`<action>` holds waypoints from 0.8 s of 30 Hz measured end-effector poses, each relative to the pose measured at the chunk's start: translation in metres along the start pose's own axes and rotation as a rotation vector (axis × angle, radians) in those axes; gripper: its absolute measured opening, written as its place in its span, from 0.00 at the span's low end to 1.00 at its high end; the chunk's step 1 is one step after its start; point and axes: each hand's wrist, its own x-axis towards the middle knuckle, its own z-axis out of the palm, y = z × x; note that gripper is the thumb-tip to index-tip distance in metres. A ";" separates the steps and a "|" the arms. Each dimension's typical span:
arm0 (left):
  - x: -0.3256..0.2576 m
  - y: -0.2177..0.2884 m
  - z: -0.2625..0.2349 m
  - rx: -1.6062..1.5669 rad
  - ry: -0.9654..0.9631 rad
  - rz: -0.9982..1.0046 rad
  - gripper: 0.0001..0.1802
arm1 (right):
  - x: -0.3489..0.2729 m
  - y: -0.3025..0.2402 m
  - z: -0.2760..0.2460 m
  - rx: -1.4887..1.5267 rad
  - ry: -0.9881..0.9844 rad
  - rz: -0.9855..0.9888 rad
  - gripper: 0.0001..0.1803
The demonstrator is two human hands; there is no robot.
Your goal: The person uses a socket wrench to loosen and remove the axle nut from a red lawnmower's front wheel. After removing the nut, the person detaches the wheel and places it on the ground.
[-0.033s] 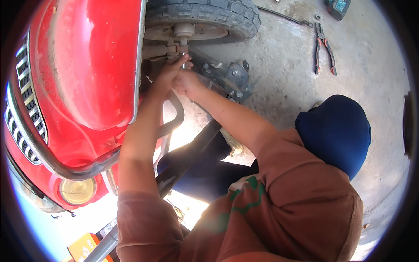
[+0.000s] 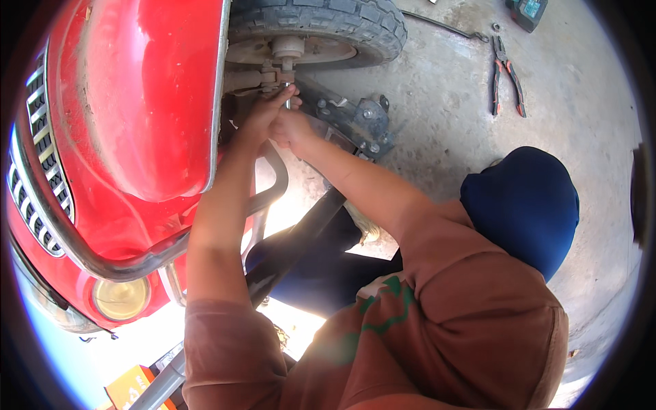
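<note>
Both hands work under the black rubber tyre [image 2: 321,24] of the red vehicle [image 2: 137,102]. The left hand [image 2: 263,113] pinches the small steel bolt [image 2: 287,92] at the wheel joint. The right hand [image 2: 292,130] is fisted just below, its contents hidden. A slipping finger could drop the bolt or scrape knuckles on the grey metal bracket [image 2: 355,119].

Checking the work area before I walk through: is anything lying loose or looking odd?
Yes: red-handled pliers lie loose on the concrete floor, handles splayed, beyond the tyre. Both hands, left hand and right hand, are at the wheel hub.
</note>
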 end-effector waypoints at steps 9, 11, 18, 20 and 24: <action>0.006 0.007 -0.010 -0.029 -0.109 -0.179 0.18 | -0.009 -0.001 0.003 -0.115 0.052 -0.081 0.17; 0.003 0.012 -0.008 0.025 -0.101 -0.194 0.21 | -0.001 -0.009 -0.009 -0.016 -0.259 0.075 0.19; -0.008 0.020 -0.002 0.160 -0.064 -0.106 0.23 | 0.004 -0.006 -0.008 -0.011 -0.188 0.137 0.20; -0.010 0.020 0.000 0.152 -0.051 -0.110 0.23 | -0.002 0.001 0.002 -0.036 -0.051 0.014 0.18; -0.009 0.016 -0.002 0.134 -0.047 -0.102 0.22 | -0.007 0.005 0.015 -0.098 0.180 -0.120 0.14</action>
